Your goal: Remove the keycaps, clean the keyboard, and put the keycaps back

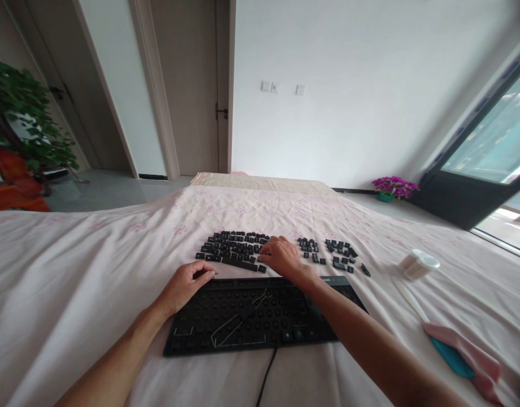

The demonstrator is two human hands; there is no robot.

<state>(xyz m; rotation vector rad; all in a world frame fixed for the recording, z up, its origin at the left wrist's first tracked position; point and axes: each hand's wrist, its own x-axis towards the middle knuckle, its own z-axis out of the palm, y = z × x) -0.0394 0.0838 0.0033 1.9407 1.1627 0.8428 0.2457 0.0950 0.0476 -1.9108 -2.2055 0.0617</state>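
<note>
A plant [18, 113] stands at the far left beyond the cloth-covered table [73, 271]. The left hand [186, 285] rests at the keyboard's [260, 316] upper left corner, fingers curled loosely and gripping nothing that shows. The keyboard lies flat near the table's front edge, its caps off, with a wire puller [238, 319] lying on its bare deck and a cable [266, 376] running off toward the viewer. Just behind it lies the main pile of keycaps [232, 249]. The right hand [281, 254] lies palm down at that pile's right edge, fingertips touching the caps; whether it pinches one I cannot tell. Smaller groups of caps [338, 251] lie further right, then a white tub [419, 264], a brush [446, 345] and a pink rag [472, 353].
</note>
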